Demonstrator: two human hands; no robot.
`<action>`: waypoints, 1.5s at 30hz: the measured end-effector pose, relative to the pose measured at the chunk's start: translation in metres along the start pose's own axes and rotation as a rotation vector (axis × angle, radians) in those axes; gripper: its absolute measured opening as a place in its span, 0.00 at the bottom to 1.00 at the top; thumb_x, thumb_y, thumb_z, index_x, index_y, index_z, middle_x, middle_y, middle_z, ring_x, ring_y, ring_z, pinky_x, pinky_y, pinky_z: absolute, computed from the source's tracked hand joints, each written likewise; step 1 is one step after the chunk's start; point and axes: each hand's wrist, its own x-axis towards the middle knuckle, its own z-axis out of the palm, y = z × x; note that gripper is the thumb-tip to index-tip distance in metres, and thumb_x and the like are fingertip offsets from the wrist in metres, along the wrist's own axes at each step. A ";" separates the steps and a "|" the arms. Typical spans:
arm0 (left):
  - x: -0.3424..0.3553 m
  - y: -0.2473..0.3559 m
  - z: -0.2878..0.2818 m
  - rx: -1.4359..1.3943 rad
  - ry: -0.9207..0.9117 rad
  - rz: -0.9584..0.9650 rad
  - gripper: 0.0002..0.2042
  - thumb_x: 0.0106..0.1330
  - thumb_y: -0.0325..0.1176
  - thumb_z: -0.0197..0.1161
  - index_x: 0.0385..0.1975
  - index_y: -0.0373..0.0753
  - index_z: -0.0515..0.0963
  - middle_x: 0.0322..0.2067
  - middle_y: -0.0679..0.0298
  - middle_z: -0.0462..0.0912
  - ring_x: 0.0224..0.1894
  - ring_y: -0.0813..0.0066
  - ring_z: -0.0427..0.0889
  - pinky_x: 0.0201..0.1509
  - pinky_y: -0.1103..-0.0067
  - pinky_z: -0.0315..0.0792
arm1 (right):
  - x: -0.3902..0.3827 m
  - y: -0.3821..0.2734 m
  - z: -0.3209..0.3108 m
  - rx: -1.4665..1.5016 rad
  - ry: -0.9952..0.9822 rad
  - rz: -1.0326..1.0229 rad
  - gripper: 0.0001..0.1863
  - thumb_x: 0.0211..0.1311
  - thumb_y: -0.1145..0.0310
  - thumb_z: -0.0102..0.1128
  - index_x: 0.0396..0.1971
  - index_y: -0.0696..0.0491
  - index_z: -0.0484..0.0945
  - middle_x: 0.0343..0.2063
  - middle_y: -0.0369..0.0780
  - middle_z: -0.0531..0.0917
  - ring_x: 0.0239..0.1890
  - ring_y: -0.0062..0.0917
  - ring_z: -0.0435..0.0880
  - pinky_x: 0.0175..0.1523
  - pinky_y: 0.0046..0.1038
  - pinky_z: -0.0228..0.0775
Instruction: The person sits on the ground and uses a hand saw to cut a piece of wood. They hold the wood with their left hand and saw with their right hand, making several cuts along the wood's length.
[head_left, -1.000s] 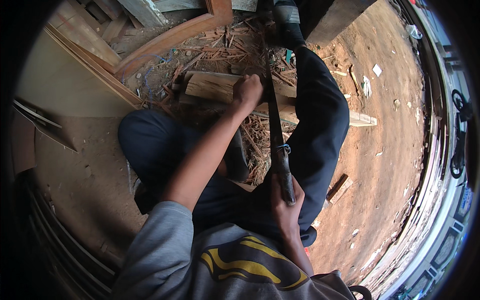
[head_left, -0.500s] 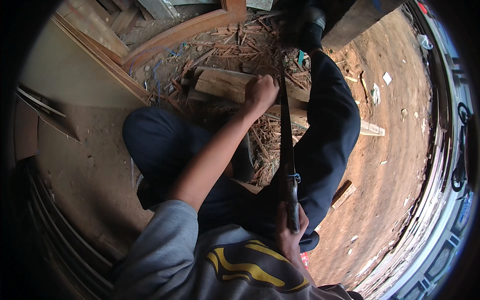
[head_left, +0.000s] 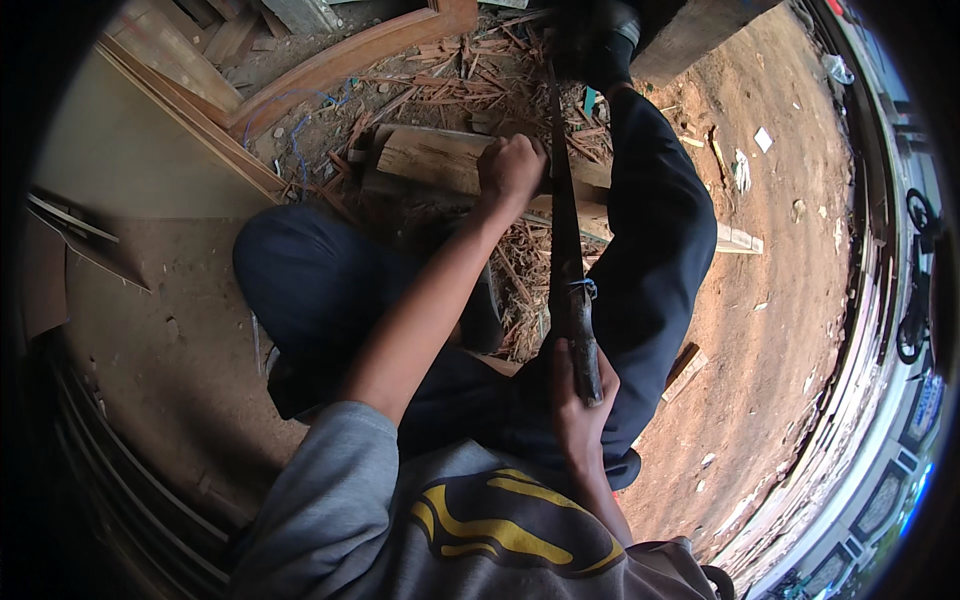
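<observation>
My right hand point(head_left: 585, 390) grips the worn, dark handle point(head_left: 584, 355) of a long handsaw, down between my thighs. The saw's dark, narrow blade point(head_left: 565, 220) runs away from me across a light wooden board point(head_left: 420, 160), with a blue tie point(head_left: 583, 288) where it joins the handle. My left hand point(head_left: 510, 170) is closed in a fist on the board, just left of the blade; what its fingers grip is hidden. My right leg point(head_left: 665, 210) stretches alongside the saw, its foot point(head_left: 615, 45) near the far end of the blade, which is dark and hard to make out.
Wood splinters point(head_left: 460, 65) litter the ground beyond the board. A wooden frame point(head_left: 320, 70) and leaning panels point(head_left: 150, 140) stand at upper left. A post point(head_left: 700, 30) rises at upper right. An offcut point(head_left: 685, 372) lies right of my leg. Motorbikes point(head_left: 915, 270) show at the far right rim.
The saw and my right hand slid back toward my body by half a second ago and have since moved forward again. My left hand stays on the board. The whole view has shifted slightly.
</observation>
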 end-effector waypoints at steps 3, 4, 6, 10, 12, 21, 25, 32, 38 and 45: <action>0.000 -0.004 0.005 0.010 -0.042 -0.001 0.17 0.62 0.38 0.49 0.19 0.34 0.78 0.23 0.47 0.79 0.30 0.48 0.79 0.37 0.60 0.73 | -0.014 0.007 0.000 -0.020 -0.008 -0.031 0.09 0.61 0.71 0.56 0.25 0.60 0.72 0.14 0.30 0.69 0.19 0.07 0.61 0.22 0.17 0.52; 0.000 -0.005 0.007 0.027 0.024 0.024 0.16 0.61 0.38 0.50 0.18 0.35 0.77 0.20 0.49 0.79 0.27 0.50 0.79 0.33 0.62 0.73 | -0.029 0.016 -0.009 -0.058 -0.009 -0.031 0.09 0.61 0.71 0.56 0.25 0.60 0.72 0.14 0.30 0.69 0.19 0.07 0.62 0.22 0.17 0.52; -0.003 -0.004 0.014 0.061 0.150 0.080 0.14 0.60 0.36 0.52 0.16 0.37 0.76 0.15 0.52 0.78 0.20 0.55 0.79 0.27 0.65 0.74 | -0.048 0.019 -0.019 -0.122 0.025 -0.048 0.08 0.61 0.71 0.56 0.25 0.60 0.72 0.15 0.29 0.69 0.19 0.07 0.62 0.23 0.16 0.54; -0.002 -0.002 0.017 0.070 0.193 0.134 0.14 0.60 0.36 0.51 0.16 0.37 0.76 0.15 0.52 0.78 0.20 0.55 0.79 0.27 0.65 0.74 | -0.010 0.001 -0.001 -0.002 0.028 -0.037 0.09 0.62 0.71 0.56 0.25 0.60 0.71 0.15 0.28 0.68 0.19 0.08 0.61 0.22 0.17 0.53; 0.000 -0.018 0.025 0.048 0.268 0.114 0.15 0.60 0.37 0.51 0.15 0.38 0.76 0.14 0.53 0.77 0.20 0.55 0.79 0.27 0.65 0.74 | 0.004 0.009 0.013 -0.001 -0.011 -0.030 0.09 0.62 0.71 0.56 0.25 0.59 0.71 0.15 0.28 0.67 0.20 0.08 0.61 0.22 0.16 0.53; -0.002 -0.003 0.007 0.043 -0.024 -0.006 0.19 0.63 0.39 0.46 0.21 0.33 0.79 0.23 0.48 0.80 0.32 0.48 0.80 0.41 0.60 0.73 | -0.001 0.011 0.006 0.002 0.006 -0.038 0.07 0.62 0.71 0.55 0.30 0.59 0.74 0.17 0.26 0.68 0.19 0.06 0.61 0.22 0.14 0.50; 0.005 -0.001 -0.001 0.052 -0.071 -0.019 0.19 0.63 0.39 0.45 0.21 0.34 0.79 0.24 0.48 0.80 0.32 0.47 0.80 0.41 0.61 0.73 | 0.010 0.004 0.014 0.054 0.005 0.023 0.07 0.62 0.72 0.56 0.27 0.59 0.73 0.17 0.28 0.69 0.21 0.07 0.64 0.23 0.15 0.54; 0.001 -0.001 0.000 0.085 -0.004 0.030 0.16 0.62 0.38 0.47 0.20 0.36 0.78 0.22 0.52 0.80 0.30 0.55 0.81 0.38 0.66 0.75 | 0.004 0.005 0.014 0.002 0.032 -0.053 0.08 0.61 0.73 0.56 0.25 0.60 0.72 0.15 0.29 0.68 0.20 0.08 0.64 0.23 0.16 0.55; 0.011 -0.031 0.036 -0.036 -0.053 -0.050 0.15 0.62 0.37 0.46 0.23 0.35 0.77 0.27 0.48 0.80 0.33 0.53 0.81 0.39 0.67 0.75 | 0.006 0.031 0.025 0.003 0.049 -0.079 0.07 0.59 0.73 0.58 0.25 0.60 0.73 0.12 0.30 0.68 0.18 0.08 0.63 0.21 0.18 0.55; 0.007 0.003 -0.009 -0.010 -0.045 0.020 0.19 0.63 0.40 0.46 0.20 0.34 0.79 0.24 0.43 0.79 0.31 0.46 0.80 0.39 0.61 0.74 | 0.030 0.009 0.030 0.126 0.043 -0.016 0.09 0.63 0.70 0.55 0.25 0.59 0.71 0.15 0.29 0.67 0.20 0.07 0.61 0.22 0.17 0.54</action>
